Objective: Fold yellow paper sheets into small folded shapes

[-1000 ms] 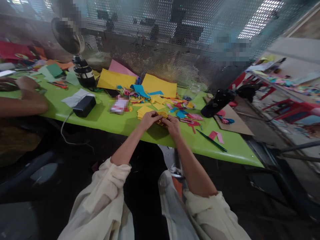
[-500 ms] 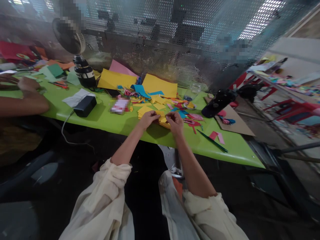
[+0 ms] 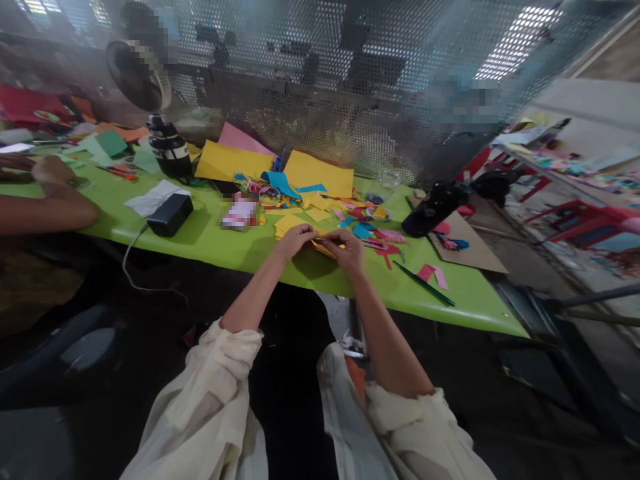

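The left hand [image 3: 297, 240] and right hand [image 3: 349, 249] almost meet, forearms [image 3: 393, 340] slanting inward, thumbs and fingertips bent together. Both grips are closed, pinching the yellow paper [image 3: 327, 249]. It looks small and layered, partly hidden by fingers, over the bench [image 3: 240, 248] near its front edge, beside a yellow stack [image 3: 283, 225].
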`<state>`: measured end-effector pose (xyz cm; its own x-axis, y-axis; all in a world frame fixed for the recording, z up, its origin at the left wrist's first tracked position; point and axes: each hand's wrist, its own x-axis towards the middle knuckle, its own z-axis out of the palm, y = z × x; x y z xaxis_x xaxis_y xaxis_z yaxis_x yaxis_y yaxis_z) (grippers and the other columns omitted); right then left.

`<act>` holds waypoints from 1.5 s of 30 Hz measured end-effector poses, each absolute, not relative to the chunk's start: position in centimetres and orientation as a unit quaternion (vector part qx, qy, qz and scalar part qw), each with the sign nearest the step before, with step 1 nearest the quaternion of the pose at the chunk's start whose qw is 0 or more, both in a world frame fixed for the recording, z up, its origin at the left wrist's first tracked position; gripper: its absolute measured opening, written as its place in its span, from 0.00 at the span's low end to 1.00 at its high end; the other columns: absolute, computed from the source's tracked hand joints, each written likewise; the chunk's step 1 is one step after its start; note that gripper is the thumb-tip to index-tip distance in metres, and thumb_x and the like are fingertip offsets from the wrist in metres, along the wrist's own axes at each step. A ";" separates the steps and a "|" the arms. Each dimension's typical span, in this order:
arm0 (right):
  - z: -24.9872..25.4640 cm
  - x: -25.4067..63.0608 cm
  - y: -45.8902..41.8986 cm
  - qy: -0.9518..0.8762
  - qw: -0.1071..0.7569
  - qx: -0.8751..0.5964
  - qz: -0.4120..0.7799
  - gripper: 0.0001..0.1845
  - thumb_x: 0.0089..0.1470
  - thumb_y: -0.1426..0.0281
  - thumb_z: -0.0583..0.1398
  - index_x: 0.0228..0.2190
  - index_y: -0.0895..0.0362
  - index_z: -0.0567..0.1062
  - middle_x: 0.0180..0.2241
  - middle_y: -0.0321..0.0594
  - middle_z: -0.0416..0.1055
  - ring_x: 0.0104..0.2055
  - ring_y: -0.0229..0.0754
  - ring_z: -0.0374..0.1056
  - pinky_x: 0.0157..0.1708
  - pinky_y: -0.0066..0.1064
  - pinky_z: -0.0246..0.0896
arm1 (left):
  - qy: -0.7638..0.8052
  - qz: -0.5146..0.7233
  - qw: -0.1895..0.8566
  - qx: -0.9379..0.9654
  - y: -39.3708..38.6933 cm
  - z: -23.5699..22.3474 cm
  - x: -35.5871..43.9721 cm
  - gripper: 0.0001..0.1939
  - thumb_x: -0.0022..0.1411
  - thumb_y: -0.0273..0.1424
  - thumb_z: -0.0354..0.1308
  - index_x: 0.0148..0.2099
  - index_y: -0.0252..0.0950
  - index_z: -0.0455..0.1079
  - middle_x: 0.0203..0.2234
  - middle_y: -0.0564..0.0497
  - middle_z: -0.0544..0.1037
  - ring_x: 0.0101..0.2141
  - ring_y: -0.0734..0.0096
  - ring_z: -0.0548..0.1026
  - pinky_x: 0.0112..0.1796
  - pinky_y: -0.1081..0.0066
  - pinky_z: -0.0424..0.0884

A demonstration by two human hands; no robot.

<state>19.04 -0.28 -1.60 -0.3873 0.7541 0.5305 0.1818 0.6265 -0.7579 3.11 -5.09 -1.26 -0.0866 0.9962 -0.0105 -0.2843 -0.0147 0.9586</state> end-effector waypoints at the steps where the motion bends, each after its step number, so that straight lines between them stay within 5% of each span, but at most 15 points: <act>1: -1.6 19.0 -0.3 -0.769 0.464 -0.306 0.316 0.12 0.47 0.58 0.66 0.27 0.54 0.78 0.28 0.37 0.73 0.32 0.41 0.68 0.34 0.33 0.64 | 0.440 0.591 0.542 0.404 -5.1 -1.3 3.1 0.10 0.56 0.29 0.63 0.27 0.34 0.64 0.19 0.57 0.71 0.21 0.78 0.70 0.29 0.75 0.67; 14: -1.4 18.9 -0.4 -0.714 0.482 -0.358 0.359 0.18 0.43 0.56 0.67 0.27 0.54 0.69 0.24 0.32 0.66 0.26 0.37 0.61 0.27 0.31 0.60 | 0.413 0.568 0.512 0.495 -4.5 -2.2 3.3 0.05 0.59 0.26 0.57 0.31 0.32 0.69 0.26 0.50 0.79 0.27 0.75 0.75 0.36 0.71 0.71; 20: -1.3 18.9 -0.3 -0.686 0.469 -0.362 0.423 0.22 0.40 0.55 0.69 0.33 0.52 0.69 0.24 0.32 0.67 0.27 0.39 0.66 0.28 0.32 0.64 | 0.410 0.579 0.465 0.530 -4.3 -2.6 3.2 0.06 0.58 0.30 0.61 0.31 0.32 0.70 0.25 0.51 0.77 0.29 0.73 0.75 0.36 0.71 0.69; 31: -1.2 19.1 -0.1 -0.681 0.462 -0.370 0.431 0.20 0.41 0.51 0.68 0.23 0.54 0.71 0.21 0.34 0.69 0.23 0.36 0.63 0.25 0.30 0.64 | 0.413 0.575 0.442 0.550 -3.7 -3.3 3.1 0.05 0.60 0.31 0.58 0.34 0.33 0.70 0.26 0.51 0.76 0.29 0.72 0.73 0.37 0.70 0.70; 45: -1.2 18.9 -0.3 -0.706 0.435 -0.371 0.418 0.24 0.41 0.46 0.67 0.24 0.54 0.71 0.21 0.33 0.70 0.24 0.37 0.65 0.27 0.32 0.66 | 0.500 0.543 0.357 0.572 -5.0 -1.9 3.3 0.14 0.62 0.38 0.58 0.28 0.35 0.66 0.21 0.55 0.71 0.25 0.74 0.67 0.30 0.73 0.61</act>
